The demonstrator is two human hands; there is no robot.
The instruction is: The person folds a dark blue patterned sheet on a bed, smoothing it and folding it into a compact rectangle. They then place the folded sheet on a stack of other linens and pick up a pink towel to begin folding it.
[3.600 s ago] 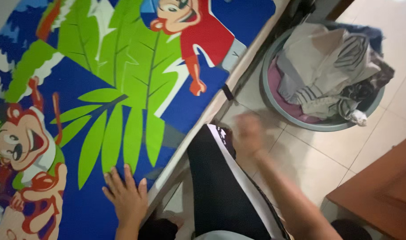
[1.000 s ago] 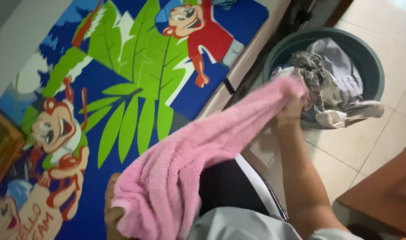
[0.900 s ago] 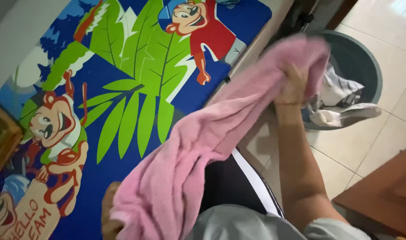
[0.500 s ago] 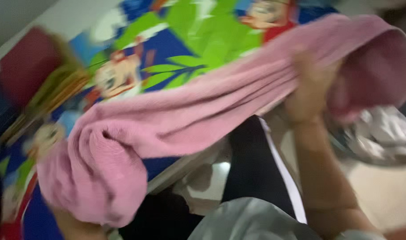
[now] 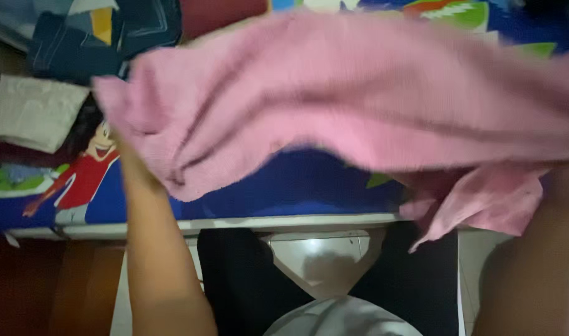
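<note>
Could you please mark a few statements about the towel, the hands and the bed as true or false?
1. The pink towel is spread wide above the cartoon-print mattress. True.
2. The left hand grips the towel's left end. True.
3. The towel lies folded on the floor. False: it is held up in the air.
4. Folded clothes lie at the upper left. True.
5. The towel is green. False: pink.

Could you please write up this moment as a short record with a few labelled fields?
Held item: pink towel, spread wide above the mattress
Left hand: hidden behind the towel's left end; only the forearm shows
Right hand: off to the right, not clearly visible
Surface below: cartoon-print mattress, blue ground
Nearby: folded white cloth and denim garment at upper left
</note>
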